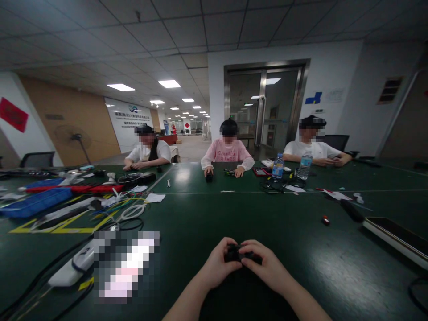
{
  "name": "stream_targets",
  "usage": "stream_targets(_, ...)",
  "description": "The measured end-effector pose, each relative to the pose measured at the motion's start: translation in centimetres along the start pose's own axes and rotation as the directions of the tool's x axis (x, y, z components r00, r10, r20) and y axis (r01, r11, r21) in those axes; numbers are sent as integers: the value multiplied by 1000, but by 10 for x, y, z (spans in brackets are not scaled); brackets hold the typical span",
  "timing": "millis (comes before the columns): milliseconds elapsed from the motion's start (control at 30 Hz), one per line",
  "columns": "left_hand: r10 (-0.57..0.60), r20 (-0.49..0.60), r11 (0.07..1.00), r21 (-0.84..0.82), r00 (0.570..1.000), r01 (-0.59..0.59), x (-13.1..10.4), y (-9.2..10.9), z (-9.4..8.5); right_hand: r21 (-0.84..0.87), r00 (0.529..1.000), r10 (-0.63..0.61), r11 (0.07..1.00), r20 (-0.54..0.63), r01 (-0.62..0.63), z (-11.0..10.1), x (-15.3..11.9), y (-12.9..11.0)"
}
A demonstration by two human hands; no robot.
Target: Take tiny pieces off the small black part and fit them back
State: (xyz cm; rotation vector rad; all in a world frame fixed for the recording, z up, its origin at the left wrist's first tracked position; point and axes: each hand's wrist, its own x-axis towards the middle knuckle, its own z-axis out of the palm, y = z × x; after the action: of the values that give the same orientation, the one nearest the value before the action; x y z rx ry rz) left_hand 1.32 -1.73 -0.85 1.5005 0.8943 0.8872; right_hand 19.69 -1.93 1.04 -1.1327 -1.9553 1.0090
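Observation:
A small black object (233,254) is held between both hands just above the green table (187,218), near its front edge. My left hand (221,263) curls round its left part, thumb below and fingers over the top. From the right, my right hand (262,263) pinches the same dark piece, with fingertips close to those of the left. The object's details are too dark to make out, and the fingers cover part of it.
Cables, a white power strip (68,267) and a blue tray (36,203) lie at the left. Across the table sit three people with headsets. Two water bottles (277,167) stand ahead right; a small red object (325,220) and a flat device (397,238) lie nearer.

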Motion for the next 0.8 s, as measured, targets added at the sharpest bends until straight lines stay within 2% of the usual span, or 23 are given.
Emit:
stream_targets(300, 12, 7, 999, -38, 1000, -11, 1, -4, -2, 28, 1000, 11, 1000, 13, -11, -1, 1, 10)
stream_targets(533, -17, 3, 999, -44, 1000, 17, 2, -3, -2, 29, 999, -22, 999, -32, 23, 1, 2, 14)
stream_targets(800, 10, 15, 997, -71, 1000, -9, 1, -1, 0, 11, 998, -15, 1000, -54, 16, 4, 3, 14)
